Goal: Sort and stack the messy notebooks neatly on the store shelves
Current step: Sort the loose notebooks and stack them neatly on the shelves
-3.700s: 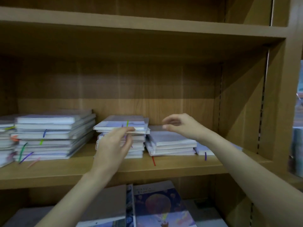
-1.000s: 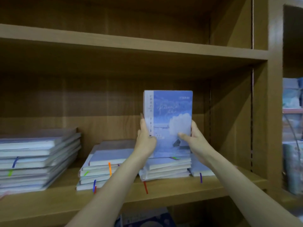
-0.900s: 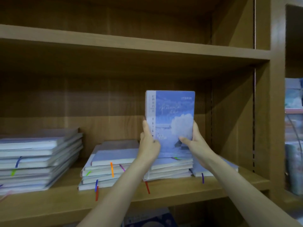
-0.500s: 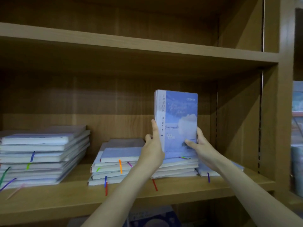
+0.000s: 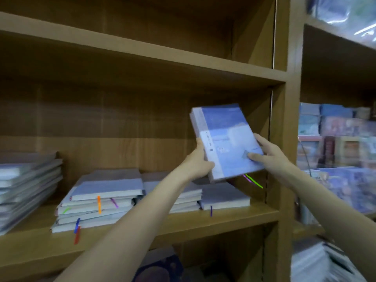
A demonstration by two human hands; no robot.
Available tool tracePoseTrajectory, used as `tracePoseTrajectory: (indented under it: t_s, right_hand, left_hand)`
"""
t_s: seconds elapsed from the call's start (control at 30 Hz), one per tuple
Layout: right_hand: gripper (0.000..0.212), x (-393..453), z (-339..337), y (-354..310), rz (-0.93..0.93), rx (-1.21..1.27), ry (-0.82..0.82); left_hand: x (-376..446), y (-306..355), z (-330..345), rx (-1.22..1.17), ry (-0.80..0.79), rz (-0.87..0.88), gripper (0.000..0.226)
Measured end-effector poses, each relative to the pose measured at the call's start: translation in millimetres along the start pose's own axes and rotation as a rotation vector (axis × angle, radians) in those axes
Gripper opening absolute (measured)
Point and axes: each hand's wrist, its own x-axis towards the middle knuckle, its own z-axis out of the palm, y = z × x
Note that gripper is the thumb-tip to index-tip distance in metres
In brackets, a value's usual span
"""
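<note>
Between both hands' fingers [image 5: 256,158], apparently notebooks [image 5: 225,139].

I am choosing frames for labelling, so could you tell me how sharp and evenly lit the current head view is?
Head view: motion blur smears the left stack and the goods at right; the held notebooks, left hand and right hand are sharper, cover text unreadable. Lighting is dim, with deep shadow under the upper shelf. Wide-angle bending shows at the edges.

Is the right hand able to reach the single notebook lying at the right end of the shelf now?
Probably not at once. The right hand and the left hand both grip the blue notebooks, held tilted just above that single notebook. The space around it looks free, but the right hand must let go first.
</note>
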Motion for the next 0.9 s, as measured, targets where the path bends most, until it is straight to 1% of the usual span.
tracePoseTrajectory:
  t_s: [0.03,0.1,0.13,0.2,0.23,0.3,0.4,0.5,0.57,0.63,0.67,0.7,0.77,0.8,0.83,0.87,0.9]
  right_hand:
    - [0.041,-1.6,-4.4,6.1,0.04,-0.013,0.02]
    - [0.036,-2.3,-5.7,24.0,0.17,-0.024,0.022]
    - [0.033,-2.7,-2.9,32.9,0.262,-0.042,-0.014]
    - [0.027,-4.6,6.2,50.0,0.458,-0.102,-0.143]
    - [0.029,-4.9,11.6,55.8,0.531,-0.118,-0.196]
    - [0.033,-0.1,19.0,58.2,0.596,-0.142,-0.233]
    - [0.037,8.6,22.0,53.2,0.624,-0.199,-0.265]
    - [0.031,13.0,22.5,56.6,0.669,-0.21,-0.269]
    - [0.034,10.5,25.5,54.9,0.669,-0.229,-0.249]
    - [0.038,4.5,27.9,54.8,0.656,-0.227,-0.243]
    - [0.039,1.9,27.7,52.9,0.632,-0.237,-0.25]
    - [0.037,-1.0,26.3,48.6,0.616,-0.217,-0.285]
    - [0.03,-8.9,16.2,42.8,0.59,-0.177,-0.412]
    - [0.039,-12.9,10.5,42.0,0.571,-0.192,-0.484]
    - [0.055,-15.7,6.2,43.0,0.537,-0.267,-0.55]
    - [0.068,-16.9,4.7,46.7,0.478,-0.399,-0.585]
    - [0.075,-17.2,5.9,50.4,0.396,-0.553,-0.583]
  left_hand:
    - [5.2,-3.0,3.6,0.033,-0.047,0.004,0.082]
    - [12.6,-18.2,6.1,0.198,-0.142,0.009,0.076]
    - [12.4,-28.7,7.1,0.312,-0.189,0.003,0.071]
    - [7.7,-51.7,14.2,0.494,-0.248,0.018,0.054]
    - [4.5,-62.9,17.9,0.53,-0.252,0.036,0.048]
    - [0.4,-74.6,19.5,0.548,-0.233,0.091,0.044]
    - [4.7,-78.1,13.8,0.556,-0.225,0.134,0.028]
    - [4.2,-83.6,10.3,0.578,-0.225,0.173,0.022]
    - [3.1,-86.9,8.9,0.61,-0.221,0.209,0.017]
    - [2.4,-85.7,6.3,0.642,-0.236,0.227,0.007]
    - [2.3,-85.0,5.5,0.671,-0.252,0.239,0.008]
    - [2.3,-84.9,5.7,0.687,-0.27,0.261,0.01]
    - [0.7,-83.8,7.7,0.699,-0.285,0.287,0.009]
    - [0.1,-83.5,8.9,0.712,-0.283,0.282,0.013]
    - [0.2,-82.8,9.7,0.719,-0.278,0.276,0.016]
    - [1.1,-81.7,10.8,0.732,-0.275,0.253,0.018]
    - [2.8,-80.8,12.8,0.734,-0.264,0.229,0.017]
